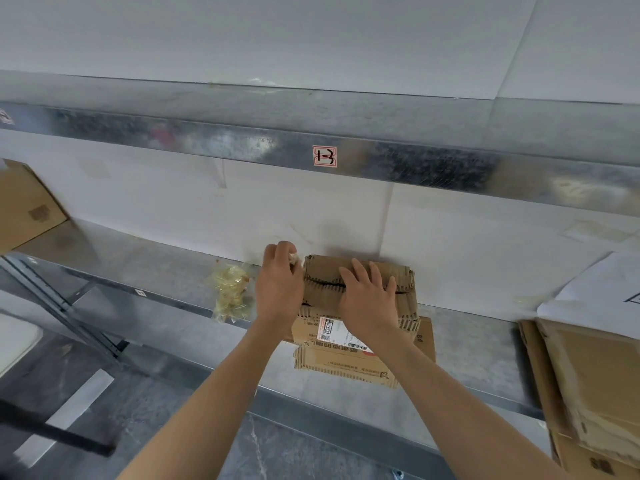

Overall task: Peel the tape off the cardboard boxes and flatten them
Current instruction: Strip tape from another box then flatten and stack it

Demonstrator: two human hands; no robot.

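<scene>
Head view: a cardboard box (346,367) stands on a metal shelf (156,327), about mid-frame, its far side against the white back wall. The top flaps are folded down, with a dark gap running between them. A shipping label (329,332) sits on the near upper face, partly covered by the right wrist.

Right hand (369,301): laid flat on the top flaps, fingers straight and spread, holding nothing.

Left hand (278,282): at the box's upper left corner, fingers curled, pinching a tape scrap (294,259), small, pale and crumpled.

A wad of peeled tape (230,294), yellowish and clear, lies on the shelf just left of the left hand, apart from the box. A stack of flattened cardboard (595,382) lies at the shelf's right end, well apart from the box. Another brown carton (24,206) stands at the far left edge. A red-and-white sticker (324,156) is fixed to the metal beam above.
</scene>
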